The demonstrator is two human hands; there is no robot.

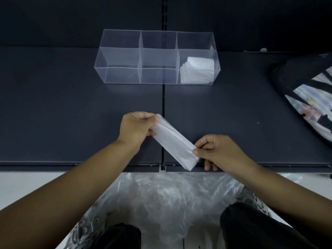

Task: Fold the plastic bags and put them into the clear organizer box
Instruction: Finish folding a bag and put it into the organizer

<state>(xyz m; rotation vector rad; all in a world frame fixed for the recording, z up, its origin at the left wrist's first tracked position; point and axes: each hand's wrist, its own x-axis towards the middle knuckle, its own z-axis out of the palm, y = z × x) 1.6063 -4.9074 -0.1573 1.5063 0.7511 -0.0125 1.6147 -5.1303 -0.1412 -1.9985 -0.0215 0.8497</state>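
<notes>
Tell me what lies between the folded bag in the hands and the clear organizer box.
Nothing: in the head view only bare dark shelf, crossed by its panel seam, separates the folded bag from the clear organizer box.

Quantities: one clear organizer box [156,56] with three compartments; one stack of folded bags [197,71] in the right compartment; one folded bag strip [173,141] above the shelf [71,105] front edge; one heap of loose bags [170,198].

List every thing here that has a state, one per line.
plastic bag: folded into a strip
left hand: pinches its far end
right hand: pinches its near end
clear organizer box: folded bags in right compartment only
loose bags: unfolded, crumpled
</notes>
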